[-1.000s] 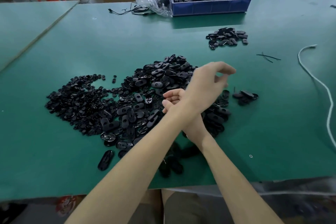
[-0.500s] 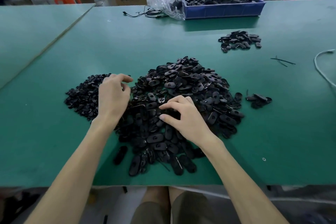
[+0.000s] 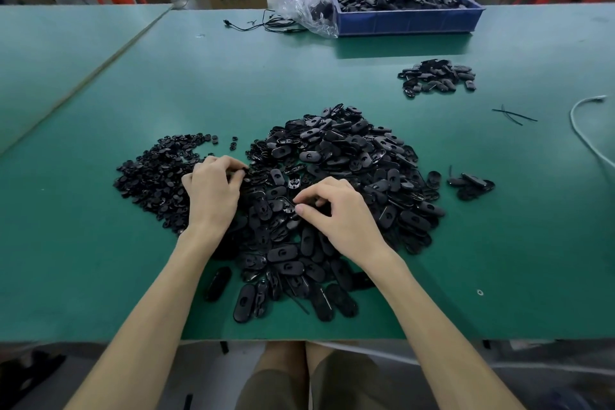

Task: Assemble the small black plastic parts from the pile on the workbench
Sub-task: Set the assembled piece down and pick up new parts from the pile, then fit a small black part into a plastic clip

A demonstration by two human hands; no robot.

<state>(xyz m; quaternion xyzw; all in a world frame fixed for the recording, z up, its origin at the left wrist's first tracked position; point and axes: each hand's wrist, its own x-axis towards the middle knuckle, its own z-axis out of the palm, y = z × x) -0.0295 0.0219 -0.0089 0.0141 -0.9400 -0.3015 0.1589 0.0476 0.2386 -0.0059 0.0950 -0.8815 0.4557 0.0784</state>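
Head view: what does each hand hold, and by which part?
The left hand pinches a small black part in its fingertips; where, cannot be told. The right hand pinches an oval black piece by its edge.

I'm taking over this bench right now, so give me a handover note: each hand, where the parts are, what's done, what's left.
Left hand pinches a small part at the edge of the small-parts pile.
Right hand pinches an oval shell atop the oval-shell pile.
Nothing is joined in hand yet.
To the right sit a near heap and a far heap; whether they're finished I can't tell.
Both main piles are large, so most of the work is left.
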